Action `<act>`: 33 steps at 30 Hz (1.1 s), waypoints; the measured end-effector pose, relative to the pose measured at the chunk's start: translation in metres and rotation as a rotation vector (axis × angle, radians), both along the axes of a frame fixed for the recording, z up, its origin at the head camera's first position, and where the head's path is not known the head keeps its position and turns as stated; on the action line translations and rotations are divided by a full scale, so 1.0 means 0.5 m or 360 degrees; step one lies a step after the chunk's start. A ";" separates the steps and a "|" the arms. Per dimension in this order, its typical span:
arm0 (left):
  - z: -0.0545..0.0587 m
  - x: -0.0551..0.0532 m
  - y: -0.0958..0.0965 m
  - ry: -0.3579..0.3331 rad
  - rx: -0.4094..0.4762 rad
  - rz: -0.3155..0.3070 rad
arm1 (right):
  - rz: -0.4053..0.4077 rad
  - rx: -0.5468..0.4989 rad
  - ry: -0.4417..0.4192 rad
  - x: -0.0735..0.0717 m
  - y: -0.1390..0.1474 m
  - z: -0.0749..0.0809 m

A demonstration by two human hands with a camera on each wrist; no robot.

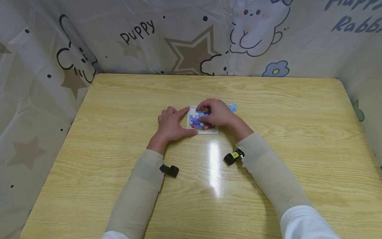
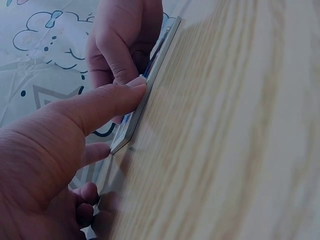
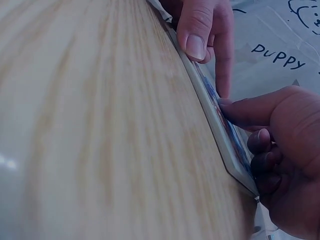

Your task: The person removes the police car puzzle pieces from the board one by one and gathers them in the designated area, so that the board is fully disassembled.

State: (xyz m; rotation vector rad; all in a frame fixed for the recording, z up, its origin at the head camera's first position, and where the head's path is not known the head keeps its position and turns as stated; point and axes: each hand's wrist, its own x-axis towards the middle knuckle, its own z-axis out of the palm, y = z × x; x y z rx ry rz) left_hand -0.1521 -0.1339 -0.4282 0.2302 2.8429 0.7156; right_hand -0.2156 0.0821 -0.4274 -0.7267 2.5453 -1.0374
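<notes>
A small jigsaw puzzle in a white-edged tray [image 1: 208, 132] lies flat on the table, its picture blue with red and yellow parts. White base shows at its upper left. My left hand [image 1: 171, 125] rests against it from the left, index finger at the far left corner and straight thumb [image 2: 117, 100] on the near edge. Over the puzzle's right part, my right hand [image 1: 219, 113] bends its fingers and thumb around a colourful puzzle piece [image 1: 204, 109], largely hidden by the fingers. The right thumb [image 3: 250, 107] touches the puzzle's surface.
Loose blue puzzle pieces [image 1: 232, 107] lie just beyond the right hand. Each wrist carries a small black camera, the left one [image 1: 169, 170] and the right one [image 1: 234, 156]. A printed cloth [image 1: 143, 49] stands behind the wooden table [image 1: 119, 205].
</notes>
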 end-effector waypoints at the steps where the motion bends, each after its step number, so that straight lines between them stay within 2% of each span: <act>1: 0.000 0.000 0.000 0.0002 -0.0002 -0.0001 | 0.0000 0.0005 0.0001 0.000 0.000 0.000; 15: -0.001 0.000 0.001 0.0022 0.0004 -0.0003 | -0.0005 0.0044 -0.0006 -0.001 -0.008 -0.003; 26: -0.002 0.001 0.000 0.0032 0.0018 -0.0004 | -0.0086 -0.0073 -0.0001 0.003 -0.005 -0.009; 33: 0.000 0.002 0.000 0.0025 0.0034 -0.0001 | -0.0063 -0.0092 0.0028 0.003 -0.006 -0.013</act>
